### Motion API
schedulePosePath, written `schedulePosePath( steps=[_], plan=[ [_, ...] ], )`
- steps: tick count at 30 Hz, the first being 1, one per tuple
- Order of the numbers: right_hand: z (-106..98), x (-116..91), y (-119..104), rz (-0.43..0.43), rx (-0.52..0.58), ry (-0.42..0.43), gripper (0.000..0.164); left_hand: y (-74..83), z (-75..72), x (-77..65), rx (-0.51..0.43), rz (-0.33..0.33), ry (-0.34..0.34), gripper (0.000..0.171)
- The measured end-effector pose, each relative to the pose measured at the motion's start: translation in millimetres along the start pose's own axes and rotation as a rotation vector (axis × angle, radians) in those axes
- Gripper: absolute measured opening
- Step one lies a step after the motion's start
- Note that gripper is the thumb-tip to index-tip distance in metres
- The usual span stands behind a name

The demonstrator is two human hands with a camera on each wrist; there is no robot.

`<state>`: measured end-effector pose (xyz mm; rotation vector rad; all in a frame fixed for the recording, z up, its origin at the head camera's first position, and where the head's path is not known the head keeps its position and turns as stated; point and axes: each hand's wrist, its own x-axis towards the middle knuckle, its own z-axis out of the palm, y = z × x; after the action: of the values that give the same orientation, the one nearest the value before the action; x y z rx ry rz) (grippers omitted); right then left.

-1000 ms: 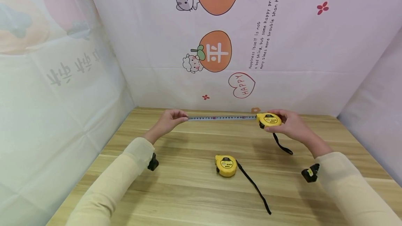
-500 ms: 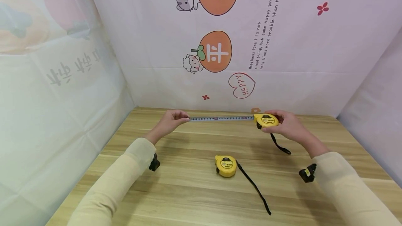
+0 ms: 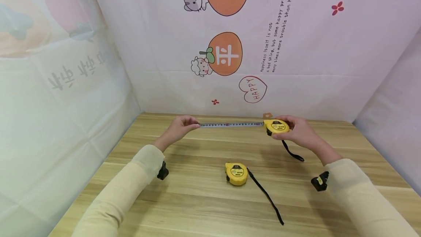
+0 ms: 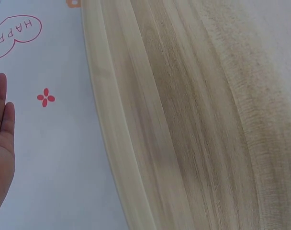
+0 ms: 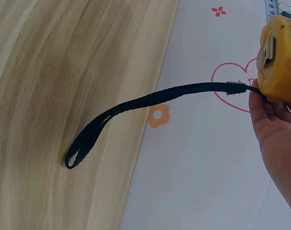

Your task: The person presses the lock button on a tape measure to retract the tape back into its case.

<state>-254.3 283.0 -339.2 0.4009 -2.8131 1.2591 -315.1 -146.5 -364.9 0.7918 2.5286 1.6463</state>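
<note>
In the head view my right hand [image 3: 297,132] grips the yellow case of a tape measure [image 3: 277,126] near the back of the table. The tape's blade [image 3: 231,124] runs out leftward, stretched straight between both hands. At its far end my left hand [image 3: 179,129] pinches the tip between thumb and fingers. A black wrist strap [image 5: 174,93] hangs from the case in the right wrist view. The left wrist view catches only part of the left hand [image 4: 2,139] at its edge; the pinched tip is out of that frame.
A second yellow tape measure [image 3: 236,174] lies on the wooden table [image 3: 197,207], its black strap [image 3: 265,193] trailing to the lower right. Printed cloth walls [image 3: 164,83] stand behind and at both sides. A small black camera sits at each wrist.
Both hands have drawn slightly closer together, the right moving left and the left a little right. The exposed blade has shortened by a few marks. The second tape measure has stayed put.
</note>
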Motion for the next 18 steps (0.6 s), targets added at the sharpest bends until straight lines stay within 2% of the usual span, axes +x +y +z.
schedulePosePath(
  steps=[18],
  plan=[
    [6.4,3.1,-3.7,-0.011,0.009,-0.011,0.080,-1.4,5.5,3.1,-0.008,-0.004,-0.012,0.016]
  ],
)
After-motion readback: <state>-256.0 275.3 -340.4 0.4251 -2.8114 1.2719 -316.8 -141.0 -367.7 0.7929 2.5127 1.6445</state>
